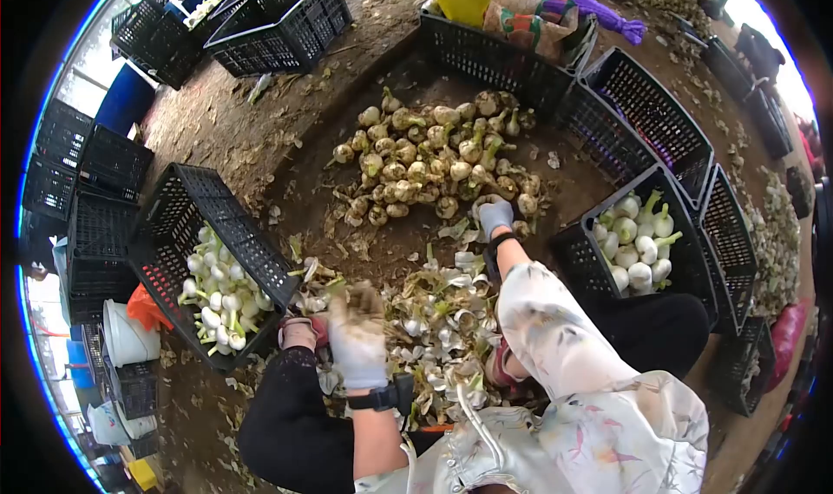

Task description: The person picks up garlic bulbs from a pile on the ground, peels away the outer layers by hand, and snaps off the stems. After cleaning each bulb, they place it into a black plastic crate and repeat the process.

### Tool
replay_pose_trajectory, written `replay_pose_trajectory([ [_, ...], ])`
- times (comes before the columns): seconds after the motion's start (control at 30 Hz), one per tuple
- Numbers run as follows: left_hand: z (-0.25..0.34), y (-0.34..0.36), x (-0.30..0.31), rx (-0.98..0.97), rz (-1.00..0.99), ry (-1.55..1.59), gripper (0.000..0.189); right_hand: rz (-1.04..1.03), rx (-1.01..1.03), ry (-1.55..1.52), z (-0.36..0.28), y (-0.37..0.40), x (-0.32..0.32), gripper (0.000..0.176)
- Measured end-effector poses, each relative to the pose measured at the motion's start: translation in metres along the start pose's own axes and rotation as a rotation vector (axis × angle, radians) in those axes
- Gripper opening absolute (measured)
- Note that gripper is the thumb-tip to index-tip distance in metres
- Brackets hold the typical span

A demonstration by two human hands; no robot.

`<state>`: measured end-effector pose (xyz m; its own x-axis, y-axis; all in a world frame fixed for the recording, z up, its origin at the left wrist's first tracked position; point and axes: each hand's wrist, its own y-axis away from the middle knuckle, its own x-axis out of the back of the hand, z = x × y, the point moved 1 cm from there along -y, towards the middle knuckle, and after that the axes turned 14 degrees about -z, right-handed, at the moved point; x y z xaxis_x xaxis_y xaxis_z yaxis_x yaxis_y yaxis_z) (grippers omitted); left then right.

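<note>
A heap of untrimmed, brownish garlic bulbs (pixel 425 160) lies on the dirt floor in front of me. At its near right edge is my right hand (pixel 495 215) in a pale glove, fingers curled in; what they hold, if anything, is hidden. My left hand (pixel 357 333), in a soiled white glove, is smeared by motion above the peelings (pixel 442 320), so its fingers do not show clearly. Cleaned white garlic bulbs (pixel 227 290) fill part of a tilted black crate (pixel 230 208) to my left. More white bulbs (pixel 640 242) sit in a crate (pixel 573 251) on my right.
Black crates (pixel 646 104) line the right side, and another crate (pixel 278 26) stands at the back left. Stacked crates (pixel 108 160) and a white bucket (pixel 130 331) are at far left. Woven sacks (pixel 529 17) lie behind the heap. My knees flank the peelings.
</note>
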<state>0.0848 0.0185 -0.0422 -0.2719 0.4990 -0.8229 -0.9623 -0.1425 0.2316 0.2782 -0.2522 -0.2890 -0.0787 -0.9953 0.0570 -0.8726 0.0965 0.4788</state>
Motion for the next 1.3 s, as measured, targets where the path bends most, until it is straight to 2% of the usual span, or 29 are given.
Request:
replay_pose_trajectory([
  [0.03, -0.013, -0.006, 0.022, 0.076, 0.025, 0.029, 0.026, -0.184, 0.142, -0.337, 0.014, 0.0, -0.005, 0.024],
  [0.07, -0.028, -0.012, 0.041, 0.15, -0.062, -0.001, 0.029, -0.252, 0.125, -0.306, -0.013, 0.038, -0.018, 0.023],
  [0.1, -0.033, -0.01, 0.027, 0.222, -0.146, -0.032, 0.032, -0.323, 0.107, -0.274, -0.053, 0.095, -0.036, 0.023],
  [0.13, -0.039, 0.0, 0.017, 0.285, 0.062, -0.01, 0.033, -0.461, 0.246, -0.235, -0.075, 0.139, -0.054, 0.021],
  [0.17, -0.035, 0.007, -0.019, 0.34, 0.273, 0.014, 0.033, -0.604, 0.387, -0.198, -0.096, 0.174, -0.068, 0.018],
  [0.2, -0.032, 0.008, -0.015, 0.346, -0.023, 0.077, 0.042, -0.805, 0.335, -0.146, -0.119, 0.204, -0.073, 0.018],
  [0.23, -0.043, 0.003, 0.014, 0.211, -0.112, 0.196, 0.045, -1.003, 0.284, -0.089, -0.138, 0.231, -0.077, 0.018],
  [0.27, -0.033, 0.009, 0.01, 0.107, -0.156, 0.061, 0.045, -1.086, 0.355, -0.156, -0.152, 0.246, -0.079, 0.019],
  [0.3, -0.023, 0.015, 0.0, 0.005, -0.204, -0.072, 0.046, -1.083, 0.224, -0.254, -0.16, 0.252, -0.074, 0.017],
  [0.33, -0.011, 0.024, -0.023, -0.089, -0.247, -0.093, 0.046, -0.958, 0.242, -0.358, -0.168, 0.26, -0.077, 0.017],
  [0.37, -0.008, 0.03, -0.027, -0.102, -0.262, -0.09, 0.046, -0.827, 0.262, -0.458, -0.176, 0.267, -0.078, 0.02],
  [0.4, -0.005, 0.036, -0.032, -0.192, -0.278, -0.271, 0.05, -0.854, 0.362, -0.399, -0.188, 0.277, -0.078, 0.036],
  [0.43, -0.002, 0.041, -0.037, -0.285, -0.291, -0.451, 0.055, -0.835, 0.263, -0.22, -0.207, 0.298, -0.074, 0.039],
  [0.47, 0.0, 0.047, -0.042, -0.338, -0.319, -0.638, 0.065, -0.845, 0.295, -0.092, -0.206, 0.298, -0.079, 0.041],
  [0.5, 0.0, 0.051, -0.042, -0.343, -0.336, -0.63, 0.065, -0.85, 0.321, 0.036, -0.205, 0.3, -0.083, 0.044],
  [0.53, -0.001, 0.054, -0.039, -0.376, -0.397, -0.689, 0.067, -0.775, 0.315, 0.009, -0.212, 0.315, -0.088, 0.041],
  [0.57, -0.002, 0.056, -0.036, -0.411, -0.457, -0.749, 0.068, -0.788, 0.298, -0.001, -0.194, 0.304, -0.095, 0.036],
  [0.67, 0.0, 0.066, -0.034, -0.389, -0.471, -0.699, 0.07, -0.772, 0.268, -0.179, -0.184, 0.315, -0.094, 0.032],
  [0.77, 0.003, 0.079, -0.04, -0.396, -0.44, -0.748, 0.07, -0.884, 0.322, -0.289, -0.198, 0.342, -0.082, 0.029],
  [0.83, 0.004, 0.083, -0.044, -0.409, -0.405, -0.8, 0.069, -0.939, 0.178, -0.452, -0.207, 0.355, -0.075, 0.029],
  [0.87, 0.005, 0.085, -0.046, -0.407, -0.412, -0.799, 0.069, -0.933, 0.182, -0.453, -0.205, 0.353, -0.073, 0.029],
  [0.97, 0.008, 0.087, -0.048, -0.383, -0.443, -0.721, 0.071, -0.935, 0.24, -0.403, -0.197, 0.345, -0.068, 0.031],
  [1.03, 0.01, 0.09, -0.053, -0.328, -0.5, -0.56, 0.067, -0.923, 0.346, -0.298, -0.203, 0.346, -0.063, 0.032],
  [1.07, 0.011, 0.093, -0.055, -0.325, -0.501, -0.559, 0.067, -0.889, 0.437, -0.152, -0.206, 0.347, -0.057, 0.03],
  [1.1, 0.015, 0.099, -0.064, -0.273, -0.508, -0.431, 0.064, -0.889, 0.436, -0.152, -0.207, 0.344, -0.054, 0.03],
  [1.13, 0.017, 0.104, -0.068, -0.22, -0.511, -0.303, 0.061, -0.832, 0.61, 0.087, -0.208, 0.343, -0.052, 0.029],
  [1.17, 0.018, 0.103, -0.066, -0.221, -0.508, -0.303, 0.061, -0.763, 0.778, 0.327, -0.209, 0.343, -0.051, 0.028],
  [1.23, 0.018, 0.099, -0.064, -0.135, -0.446, -0.31, 0.059, -0.732, 0.725, 0.331, -0.208, 0.349, -0.053, 0.026],
  [1.3, 0.013, 0.094, -0.062, -0.182, -0.385, -0.34, 0.056, -0.697, 0.717, 0.243, -0.205, 0.353, -0.056, 0.028],
])
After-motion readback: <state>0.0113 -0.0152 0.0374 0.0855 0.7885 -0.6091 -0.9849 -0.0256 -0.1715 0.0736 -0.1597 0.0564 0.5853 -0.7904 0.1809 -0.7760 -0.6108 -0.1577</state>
